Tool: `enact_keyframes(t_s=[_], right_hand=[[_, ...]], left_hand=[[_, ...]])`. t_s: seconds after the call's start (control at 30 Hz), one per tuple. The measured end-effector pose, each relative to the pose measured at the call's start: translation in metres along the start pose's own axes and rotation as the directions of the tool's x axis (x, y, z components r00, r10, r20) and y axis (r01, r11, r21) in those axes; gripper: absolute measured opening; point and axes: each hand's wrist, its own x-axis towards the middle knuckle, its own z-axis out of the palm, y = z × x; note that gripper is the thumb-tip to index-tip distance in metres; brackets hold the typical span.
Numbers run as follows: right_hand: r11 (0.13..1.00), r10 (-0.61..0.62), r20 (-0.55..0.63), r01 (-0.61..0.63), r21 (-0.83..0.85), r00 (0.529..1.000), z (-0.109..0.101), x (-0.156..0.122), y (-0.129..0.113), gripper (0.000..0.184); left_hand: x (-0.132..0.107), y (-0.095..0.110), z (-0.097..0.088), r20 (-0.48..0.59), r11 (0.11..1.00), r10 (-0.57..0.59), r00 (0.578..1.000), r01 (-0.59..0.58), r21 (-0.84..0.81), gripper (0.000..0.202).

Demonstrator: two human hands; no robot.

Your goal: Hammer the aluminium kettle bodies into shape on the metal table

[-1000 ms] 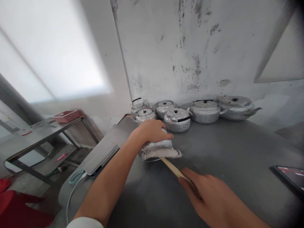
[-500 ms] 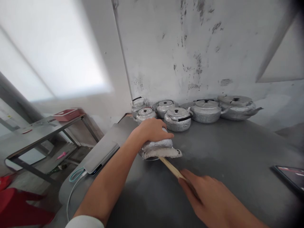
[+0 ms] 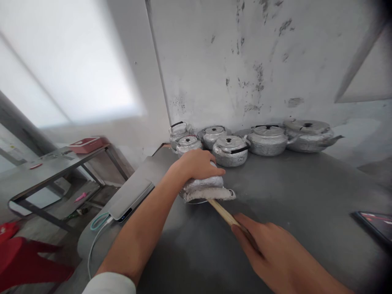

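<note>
My left hand (image 3: 200,165) reaches across and is closed over a small silver aluminium kettle (image 3: 204,183), which lies tipped on the dark grey table; the palm and fingers hide most of it. In my right hand (image 3: 266,249), the fingers wrap round the wooden handle of a brush (image 3: 223,211). The brush's off-white, fuzzy head (image 3: 214,194) rests along the near side of the tipped kettle. Just beyond my left hand stand a small kettle (image 3: 188,143) and a lidded kettle with a black handle (image 3: 230,153).
More silver kettles (image 3: 267,141) stand along the wall, the largest kettle (image 3: 309,136) at the right. A power bank (image 3: 131,198) with a cable lies left of my arm. A phone-like device (image 3: 375,226) lies at the right edge. A side table (image 3: 55,165) holds a pink basket (image 3: 87,145).
The camera view has shifted slightly. Both hands keep their holds, and the brush head stays against the tipped kettle with little visible movement.
</note>
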Motion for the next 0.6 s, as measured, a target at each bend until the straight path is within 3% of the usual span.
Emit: enact_keyframes(t_s=[0.3, 0.43, 0.6], right_hand=[[1.0, -0.022, -0.022, 0.022, 0.008, 1.0, 0.004, 0.001, 0.003, 0.029], [0.999, -0.043, -0.017, 0.043, -0.004, 0.999, 0.005, 0.002, 0.006, 0.03], [0.997, -0.053, -0.031, 0.051, -0.058, 0.998, -0.001, 0.006, 0.008, 0.029]], left_hand=[[-0.002, 0.001, -0.002, -0.012, 1.0, -0.002, 1.0, 0.002, 0.006, 0.063], [-0.003, -0.001, -0.002, 0.01, 1.0, 0.018, 1.0, -0.018, -0.013, 0.071], [0.0, -0.019, -0.007, 0.093, 0.993, 0.023, 0.995, -0.012, -0.117, 0.082]])
